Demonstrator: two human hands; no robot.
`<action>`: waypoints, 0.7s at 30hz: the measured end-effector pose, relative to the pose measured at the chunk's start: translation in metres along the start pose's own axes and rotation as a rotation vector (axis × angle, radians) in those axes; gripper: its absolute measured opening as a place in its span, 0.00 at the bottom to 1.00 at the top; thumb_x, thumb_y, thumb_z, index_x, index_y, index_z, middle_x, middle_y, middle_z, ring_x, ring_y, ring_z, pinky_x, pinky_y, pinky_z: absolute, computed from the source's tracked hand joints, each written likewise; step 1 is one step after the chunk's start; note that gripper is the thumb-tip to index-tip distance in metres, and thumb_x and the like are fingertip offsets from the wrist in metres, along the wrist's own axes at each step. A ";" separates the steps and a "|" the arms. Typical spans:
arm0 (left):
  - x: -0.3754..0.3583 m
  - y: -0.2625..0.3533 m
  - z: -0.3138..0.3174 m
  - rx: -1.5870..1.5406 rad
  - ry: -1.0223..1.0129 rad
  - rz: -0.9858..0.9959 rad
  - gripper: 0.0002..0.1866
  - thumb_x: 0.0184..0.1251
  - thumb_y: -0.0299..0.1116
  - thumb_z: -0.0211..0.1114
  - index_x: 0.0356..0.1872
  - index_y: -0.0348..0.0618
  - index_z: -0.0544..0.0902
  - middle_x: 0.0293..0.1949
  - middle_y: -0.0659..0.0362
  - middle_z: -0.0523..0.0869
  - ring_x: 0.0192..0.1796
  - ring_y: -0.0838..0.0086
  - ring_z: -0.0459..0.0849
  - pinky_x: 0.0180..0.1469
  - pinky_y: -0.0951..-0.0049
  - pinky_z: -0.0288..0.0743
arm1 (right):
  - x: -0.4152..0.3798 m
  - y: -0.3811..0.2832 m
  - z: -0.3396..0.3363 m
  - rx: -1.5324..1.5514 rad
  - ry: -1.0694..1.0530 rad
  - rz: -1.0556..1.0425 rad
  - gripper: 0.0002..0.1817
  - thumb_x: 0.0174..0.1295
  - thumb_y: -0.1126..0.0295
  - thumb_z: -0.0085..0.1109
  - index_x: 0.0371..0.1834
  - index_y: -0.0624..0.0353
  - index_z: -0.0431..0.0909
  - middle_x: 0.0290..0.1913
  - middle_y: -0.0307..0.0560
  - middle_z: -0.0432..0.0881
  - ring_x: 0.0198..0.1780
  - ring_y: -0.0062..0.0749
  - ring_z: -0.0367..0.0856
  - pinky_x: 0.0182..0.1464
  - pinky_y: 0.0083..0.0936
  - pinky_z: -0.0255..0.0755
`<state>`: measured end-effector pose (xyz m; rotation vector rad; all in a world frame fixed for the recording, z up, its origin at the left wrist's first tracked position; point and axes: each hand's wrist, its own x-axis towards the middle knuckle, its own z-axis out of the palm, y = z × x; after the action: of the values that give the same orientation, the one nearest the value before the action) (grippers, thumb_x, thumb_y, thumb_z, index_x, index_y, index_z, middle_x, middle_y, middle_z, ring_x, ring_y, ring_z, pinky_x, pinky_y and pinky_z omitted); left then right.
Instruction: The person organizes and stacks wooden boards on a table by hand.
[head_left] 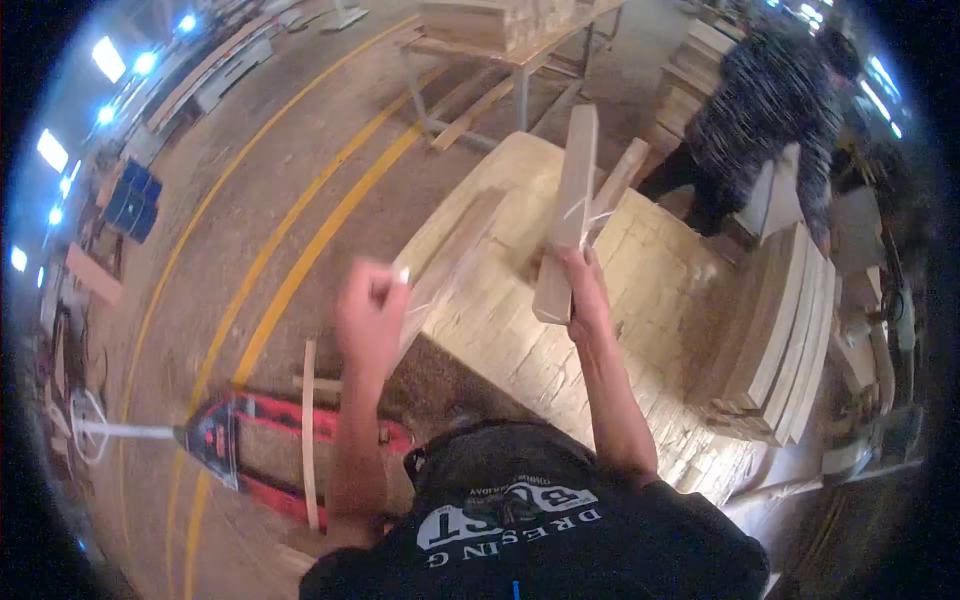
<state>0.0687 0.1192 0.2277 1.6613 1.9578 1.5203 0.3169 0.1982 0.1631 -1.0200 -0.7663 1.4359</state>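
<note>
My left hand (368, 310), blurred by motion, is closed in a pinch at the left edge of the pale wooden worktop (520, 355). A small white tip, like a piece of chalk (404, 275), shows between its fingers. My right hand (590, 290) grips a long squared wooden bar (576, 160) near its lower end, tilted up over the worktop. A white line crosses this bar. Another wooden piece (625, 172), also marked white, lies just behind it. To the left, a blurred wooden piece (460, 240) with a white mark lies along the worktop's edge, close to my left hand.
Curved wooden pieces (775, 340) are stacked on the right. A person in dark clothes (765, 110) bends beyond them. At lower left stands a red-and-black pallet truck (265, 410) with a wooden strip across it. Another table (520, 62) holds wood at the back.
</note>
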 end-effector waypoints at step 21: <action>-0.139 -0.168 -0.030 -0.754 -0.029 -0.947 0.13 0.72 0.32 0.57 0.50 0.34 0.74 0.48 0.51 0.80 0.48 0.64 0.84 0.54 0.61 0.83 | 0.059 0.086 -0.091 -0.993 0.649 -0.641 0.30 0.71 0.60 0.54 0.70 0.68 0.63 0.65 0.63 0.72 0.67 0.53 0.70 0.69 0.41 0.62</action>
<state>-0.0078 0.0123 0.0514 0.3495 1.4623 1.4696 0.3656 0.2366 0.0392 -1.6503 -1.1803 0.0649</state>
